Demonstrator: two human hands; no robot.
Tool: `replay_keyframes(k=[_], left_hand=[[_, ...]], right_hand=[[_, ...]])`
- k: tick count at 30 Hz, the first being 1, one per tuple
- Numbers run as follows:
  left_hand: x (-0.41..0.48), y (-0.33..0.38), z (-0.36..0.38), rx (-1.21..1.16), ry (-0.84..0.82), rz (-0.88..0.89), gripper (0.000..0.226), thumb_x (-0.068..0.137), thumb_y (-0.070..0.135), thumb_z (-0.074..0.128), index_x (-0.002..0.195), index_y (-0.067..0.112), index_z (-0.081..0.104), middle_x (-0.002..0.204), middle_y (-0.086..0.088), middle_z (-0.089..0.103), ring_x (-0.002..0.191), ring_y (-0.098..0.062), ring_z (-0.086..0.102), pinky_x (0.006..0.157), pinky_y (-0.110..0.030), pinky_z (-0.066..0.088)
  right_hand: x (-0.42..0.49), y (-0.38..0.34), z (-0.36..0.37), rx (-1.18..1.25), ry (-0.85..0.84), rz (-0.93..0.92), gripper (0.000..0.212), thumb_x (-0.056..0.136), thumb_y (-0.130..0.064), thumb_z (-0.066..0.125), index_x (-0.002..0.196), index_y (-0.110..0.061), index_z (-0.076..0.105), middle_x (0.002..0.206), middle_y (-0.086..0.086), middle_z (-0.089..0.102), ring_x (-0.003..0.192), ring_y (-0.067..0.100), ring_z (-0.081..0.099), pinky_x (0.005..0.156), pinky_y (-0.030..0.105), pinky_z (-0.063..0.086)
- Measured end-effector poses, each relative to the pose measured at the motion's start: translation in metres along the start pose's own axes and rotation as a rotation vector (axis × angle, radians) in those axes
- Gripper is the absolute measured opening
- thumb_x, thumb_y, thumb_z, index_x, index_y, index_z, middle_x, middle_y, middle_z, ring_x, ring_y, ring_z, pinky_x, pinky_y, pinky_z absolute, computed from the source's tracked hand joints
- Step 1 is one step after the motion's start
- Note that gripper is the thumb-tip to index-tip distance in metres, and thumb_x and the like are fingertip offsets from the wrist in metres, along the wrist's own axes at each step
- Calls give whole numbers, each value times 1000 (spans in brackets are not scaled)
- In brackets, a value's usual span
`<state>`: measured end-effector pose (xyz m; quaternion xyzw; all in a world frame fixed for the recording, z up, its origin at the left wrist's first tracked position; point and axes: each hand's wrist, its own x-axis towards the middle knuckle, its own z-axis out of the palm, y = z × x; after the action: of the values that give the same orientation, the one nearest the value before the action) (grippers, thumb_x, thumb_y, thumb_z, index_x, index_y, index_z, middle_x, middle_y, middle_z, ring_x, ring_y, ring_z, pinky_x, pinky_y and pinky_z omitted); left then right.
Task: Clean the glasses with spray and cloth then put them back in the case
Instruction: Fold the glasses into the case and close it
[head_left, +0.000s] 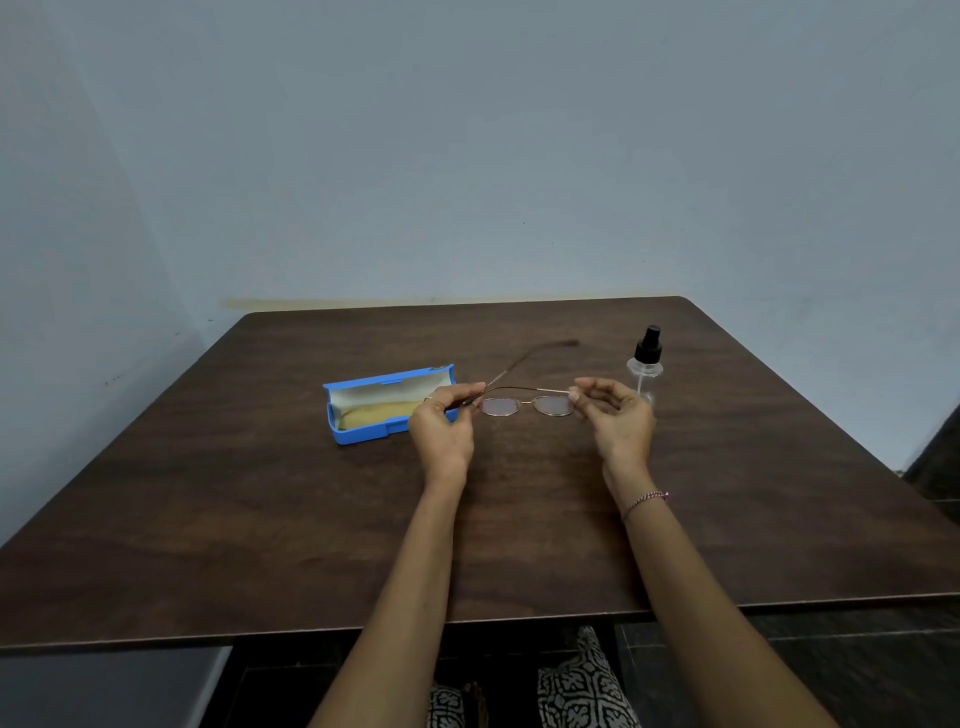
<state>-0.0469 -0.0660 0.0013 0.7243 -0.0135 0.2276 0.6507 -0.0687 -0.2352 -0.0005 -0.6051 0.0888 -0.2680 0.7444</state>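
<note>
The glasses hang over mid-bench, each frame end pinched by the fingers of the left hand and right hand. An uneven pull could bend the thin frame, and a loose pinch could drop it. The right hand sits close in front of the spray and might tip it.

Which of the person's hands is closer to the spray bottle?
Right. The right hand sits just in front of the spray bottle, pinching the glasses; the left hand holds their other end, by the blue case.
</note>
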Motion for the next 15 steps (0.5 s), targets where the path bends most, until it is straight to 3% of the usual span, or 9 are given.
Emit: replay_keyframes(k=[3, 6, 9, 12, 15], left_hand=[[-1, 1, 0, 126, 2, 102, 25, 76, -9, 67, 87, 11, 75, 85, 8, 67, 87, -4, 61, 82, -3, 43], [-1, 2, -1, 183, 12, 106, 26, 77, -10, 65, 88, 12, 76, 88, 8, 65, 91, -6, 60, 80, 1, 39], [-3, 4, -2, 193, 29, 97, 26, 78, -8, 65, 89, 13, 75, 88, 9, 65, 87, -3, 60, 81, -4, 44], [-4, 4, -3, 181, 40, 93, 24, 78, -6, 67, 88, 14, 74, 87, 9, 66, 84, -1, 60, 80, -10, 48], [-5, 6, -3, 171, 78, 54, 25, 78, -6, 66, 87, 16, 74, 85, 10, 67, 81, 1, 59, 81, -14, 48]], right_hand=[[2, 3, 0, 47, -11, 30, 19, 79, 5, 68, 97, -2, 67, 86, 4, 69, 76, 6, 68, 69, 17, 56], [4, 5, 1, 92, -28, 90, 20, 87, 4, 58, 107, 5, 64, 97, 6, 68, 84, 9, 67, 70, 16, 56], [2, 0, 1, 243, -21, 192, 17, 95, -9, 51, 102, -1, 65, 93, 4, 71, 82, 12, 67, 73, 22, 58], [1, -2, 2, 257, -44, 233, 18, 91, -22, 59, 95, -6, 67, 90, 4, 71, 81, 13, 68, 73, 23, 58], [-1, -1, 3, 185, -70, 220, 19, 86, -13, 65, 101, -2, 66, 95, 8, 69, 84, 12, 68, 72, 20, 57]])
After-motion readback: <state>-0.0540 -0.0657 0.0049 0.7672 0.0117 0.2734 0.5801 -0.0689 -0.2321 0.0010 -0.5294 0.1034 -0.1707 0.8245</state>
